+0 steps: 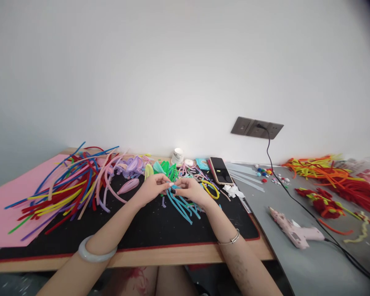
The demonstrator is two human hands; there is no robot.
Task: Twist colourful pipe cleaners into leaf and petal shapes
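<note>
Basically both forearms reach in from the near edge of the desk [172, 255], angled toward each other, wrists bent inward so the left hand [154, 190] and right hand [190, 191] meet over the black mat [160, 230]. Pale bangle [95, 255] on the left forearm, thin metal bracelet [231, 239] near the right wrist. Fingers curled, thumbs against fingertips: both hands pinching the light-blue fuzzy stems [183, 209] where they bunch up. Exact strand under each fingertip is too small to tell

Stems: gathered part sits right at the fingertips, between the hands; loose ends fan out below the right hand, toward the person, over the mat

Around that: green fuzzy stems [166, 168] just beyond the fingertips, white cup [177, 156] behind them by the wall. Lilac bundles [131, 166] and a big multicolor pile [70, 185] to the left, the pile partly on pink sheet [9, 209]. Yellow loop [211, 190] near the right hand, phone [221, 170] past it. On the grey surface [265, 246] at right: pink glue gun [296, 230] lying on its side, small pom-poms [263, 172], red and orange stems [342, 181]. Black cord [283, 185] runs from the wall socket [257, 128] down across that surface
</note>
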